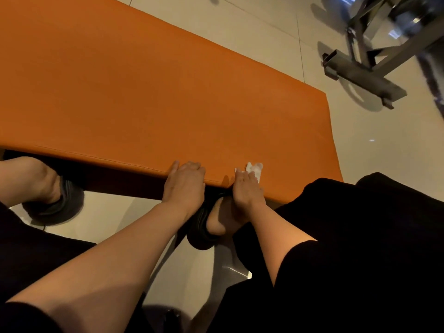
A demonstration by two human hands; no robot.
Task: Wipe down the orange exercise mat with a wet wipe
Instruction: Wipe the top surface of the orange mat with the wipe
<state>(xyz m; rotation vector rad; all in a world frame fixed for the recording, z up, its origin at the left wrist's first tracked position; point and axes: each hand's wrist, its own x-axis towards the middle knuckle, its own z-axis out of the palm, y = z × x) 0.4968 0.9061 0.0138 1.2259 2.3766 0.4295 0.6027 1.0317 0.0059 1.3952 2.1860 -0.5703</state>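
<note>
At the near edge of the view, dark clothing covers the person's lap and both bare forearms reach forward over it. Below the arms, a foot in a dark sandal [204, 227] stands on the pale tiled floor [374, 150], and a second sandalled foot [51, 200] stands further to the left, partly under the mat's overhang.

Just beyond, both hands rest on the near long edge of the orange exercise mat [134, 92]. The left hand [185, 182] lies on that edge with its fingers [189, 165] loosely curved over the rim and gripping nothing. Near it, a little to the right, the right hand [247, 188] presses down on a white wet wipe [255, 169]; its fingers [242, 175] lie fairly straight on top of the wipe rather than curled round it. The crumpled wipe sticks out past the fingertips and lies on the mat's top surface, close to the near edge and toward the mat's right end.

The mat is thick and padded, with a seam along its near rim, and stretches away to the upper left. Beyond its right end, well apart from the hands, the grey metal frame of an exercise machine [367, 78] stands on the floor, its upper parts blurred.
</note>
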